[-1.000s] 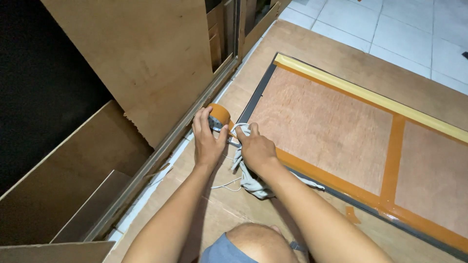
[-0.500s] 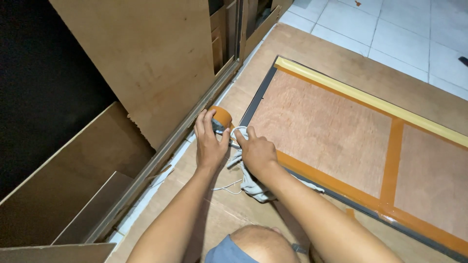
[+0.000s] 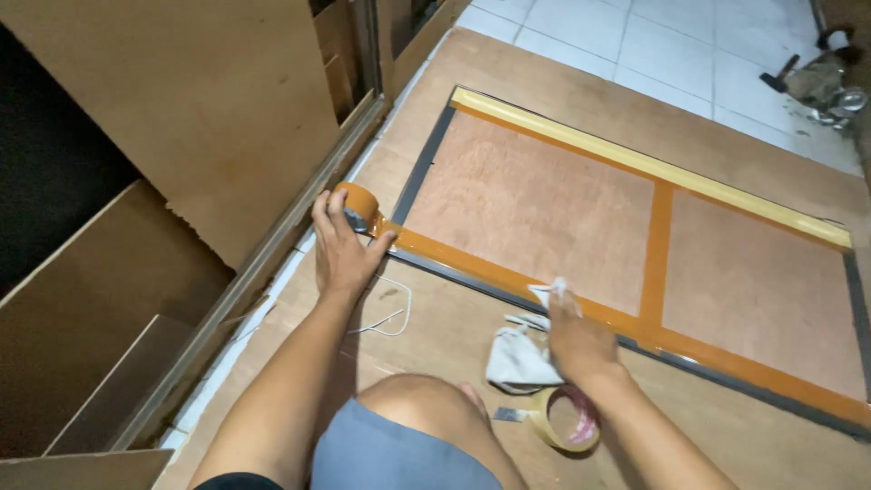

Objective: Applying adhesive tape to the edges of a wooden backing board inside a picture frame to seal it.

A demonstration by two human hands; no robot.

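Brown tape roll (image 3: 360, 207) sits clasped in left hand (image 3: 340, 249)'s grip; right hand (image 3: 573, 338) presses cloth (image 3: 522, 358).

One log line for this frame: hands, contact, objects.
left hand: grips brown tape roll at panel corner | right hand: presses white cloth on taped edge | nearby: clear tape roll

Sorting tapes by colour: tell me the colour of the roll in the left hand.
Orange-brown; the tape roll in the left hand shows best in the head view.
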